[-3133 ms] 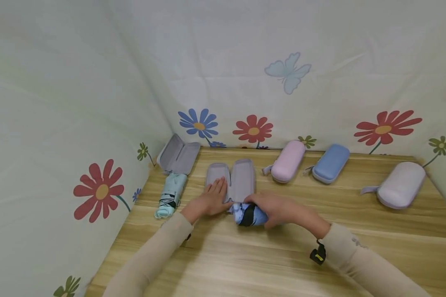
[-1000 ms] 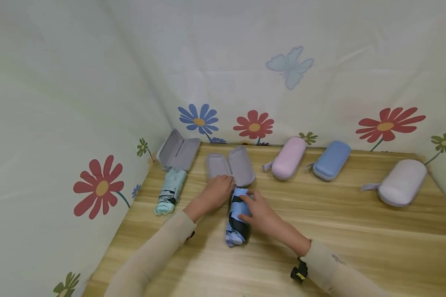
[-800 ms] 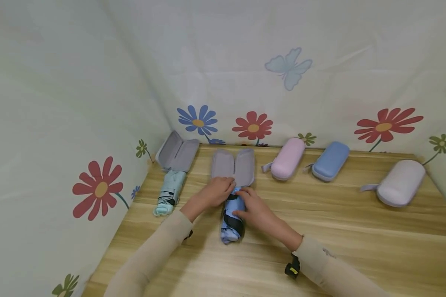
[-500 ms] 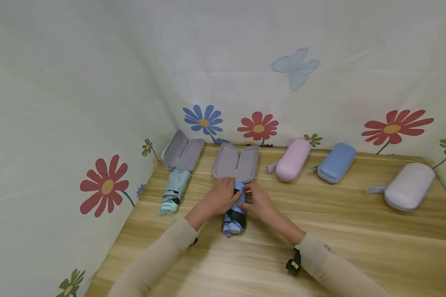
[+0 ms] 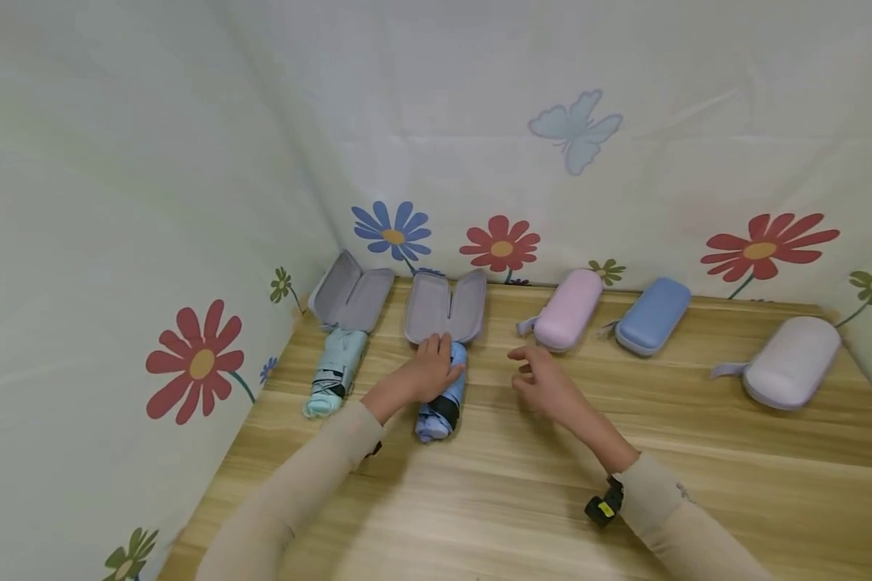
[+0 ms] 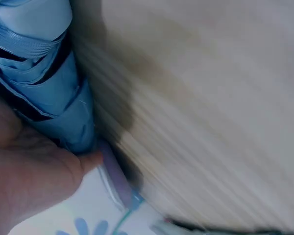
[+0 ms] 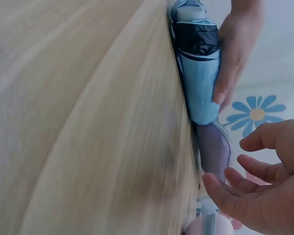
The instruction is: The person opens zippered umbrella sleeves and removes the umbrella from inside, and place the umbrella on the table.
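A compact blue folding umbrella (image 5: 440, 413) with a black band lies on the table just in front of an open grey-lined case (image 5: 436, 307). My left hand (image 5: 425, 376) grips the umbrella near its far end, thumb across its right side. In the left wrist view the umbrella (image 6: 59, 105) shows wrapped fabric beside the palm. My right hand (image 5: 550, 389) hovers right of it with loosely bent fingers and holds nothing; the pink case (image 5: 570, 311) is nearest. In the right wrist view these fingers (image 7: 257, 171) stand apart from the umbrella (image 7: 198, 83).
On the left a mint folding umbrella (image 5: 334, 373) lies before another open case (image 5: 356, 298). A closed blue case (image 5: 652, 316) and a closed whitish case (image 5: 792, 363) stand along the back right. Flower-printed sheeting (image 5: 436, 161) rises behind the wooden table (image 5: 480, 508).
The blue umbrella has been turned lengthwise, then shifted left and back with its open case. My right hand has let go of the umbrella and moved right; my left hand has come onto it.
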`<control>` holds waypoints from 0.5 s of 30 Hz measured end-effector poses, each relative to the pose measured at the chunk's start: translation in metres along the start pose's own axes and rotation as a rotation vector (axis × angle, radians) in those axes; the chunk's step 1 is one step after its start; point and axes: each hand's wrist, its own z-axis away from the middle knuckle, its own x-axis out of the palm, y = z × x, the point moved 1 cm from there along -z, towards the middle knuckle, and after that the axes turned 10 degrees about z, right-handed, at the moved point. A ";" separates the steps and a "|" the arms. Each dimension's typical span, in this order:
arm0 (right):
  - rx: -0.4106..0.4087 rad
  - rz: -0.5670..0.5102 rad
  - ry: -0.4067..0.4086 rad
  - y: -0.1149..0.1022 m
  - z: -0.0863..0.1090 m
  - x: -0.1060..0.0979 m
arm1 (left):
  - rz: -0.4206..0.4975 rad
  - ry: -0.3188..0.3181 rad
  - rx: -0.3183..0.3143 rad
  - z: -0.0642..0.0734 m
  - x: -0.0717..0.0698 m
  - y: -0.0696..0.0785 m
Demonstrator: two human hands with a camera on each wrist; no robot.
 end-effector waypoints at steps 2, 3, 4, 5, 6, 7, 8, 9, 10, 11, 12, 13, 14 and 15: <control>-0.003 0.001 0.001 0.001 0.001 -0.004 | 0.013 -0.025 -0.006 -0.006 -0.006 -0.010; -0.004 0.008 0.004 0.002 0.002 -0.005 | 0.024 -0.032 -0.008 -0.008 -0.009 -0.014; -0.003 0.012 0.007 0.002 0.002 -0.005 | 0.033 -0.035 -0.005 -0.011 -0.012 -0.017; -0.005 0.013 0.011 0.002 0.002 -0.006 | 0.036 -0.036 -0.005 -0.013 -0.015 -0.021; -0.006 0.015 0.013 0.002 0.002 -0.006 | 0.046 -0.037 -0.009 -0.015 -0.017 -0.024; -0.009 0.016 0.014 0.001 0.003 -0.007 | 0.054 -0.036 -0.013 -0.016 -0.019 -0.027; -0.010 0.018 0.014 0.001 0.003 -0.007 | 0.062 -0.034 -0.022 -0.016 -0.021 -0.029; -0.014 0.019 0.015 0.001 0.003 -0.008 | 0.063 -0.028 -0.028 -0.016 -0.022 -0.029; -0.018 0.018 0.016 0.000 0.003 -0.008 | 0.056 -0.017 -0.042 -0.015 -0.023 -0.029; -0.022 0.020 0.016 0.000 0.003 -0.008 | 0.040 0.002 -0.053 -0.012 -0.023 -0.027; -0.024 0.019 0.012 0.000 0.004 -0.009 | 0.018 0.028 -0.070 -0.010 -0.022 -0.024; -0.025 0.018 0.010 0.000 0.004 -0.009 | -0.009 0.059 -0.091 -0.006 -0.021 -0.019; -0.023 0.015 0.007 -0.001 0.004 -0.010 | -0.045 0.097 -0.115 -0.002 -0.019 -0.013; -0.023 0.014 0.003 -0.001 0.004 -0.011 | -0.069 0.130 -0.146 0.002 -0.017 -0.007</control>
